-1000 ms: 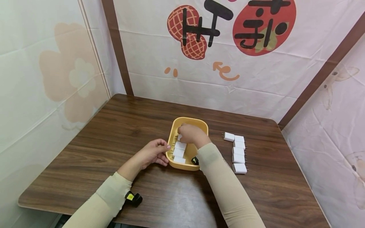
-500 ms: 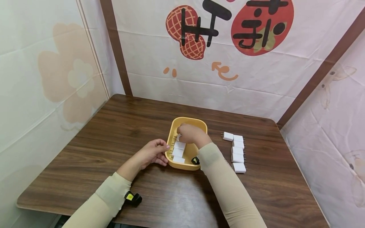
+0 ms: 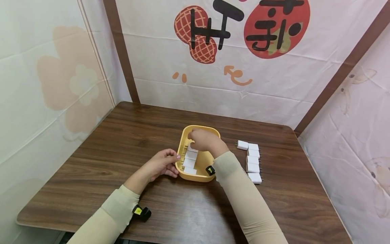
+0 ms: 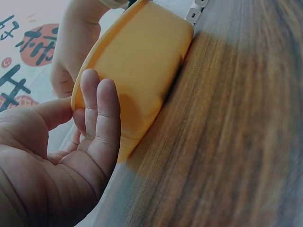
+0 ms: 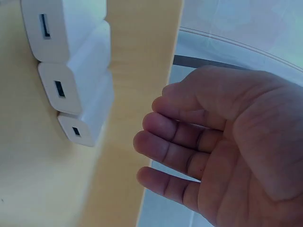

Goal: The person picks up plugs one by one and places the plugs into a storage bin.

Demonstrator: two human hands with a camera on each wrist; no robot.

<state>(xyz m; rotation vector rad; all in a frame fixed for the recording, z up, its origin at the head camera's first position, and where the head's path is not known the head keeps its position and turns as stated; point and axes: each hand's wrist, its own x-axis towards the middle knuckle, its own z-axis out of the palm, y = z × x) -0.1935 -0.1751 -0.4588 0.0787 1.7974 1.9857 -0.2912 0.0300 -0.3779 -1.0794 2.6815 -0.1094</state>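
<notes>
Nearest to us, two light sleeves point(image 3: 111, 213) enter over the front edge of the brown wood-grain table point(image 3: 91, 176). A black wrist unit point(image 3: 142, 213) with a yellow label sits at the left cuff; a similar one shows at the right wrist, in front of the tray's near right corner.

Next, we locate the left hand point(image 3: 161, 164) at the left side of the yellow tray point(image 3: 195, 178). Its thumb and index finger pinch the tray rim; two other fingers extend upward along the outer wall.

Inside the tray, we count four visible white chargers point(image 3: 190, 162) in a row along the left wall, side by side, prongs toward that wall. The right hand point(image 3: 205, 139) is over the far part of the tray and partly covers the farthest charger. Its fingers are loosely bent, with the tips near the row but apart from it.

To the right of the tray, we find six more chargers point(image 3: 253, 160) on the table: five form a column, prongs to the right; one lies beside its far end, prongs to the left.

Beyond the table, we see a printed fabric backdrop point(image 3: 164, 91).
</notes>
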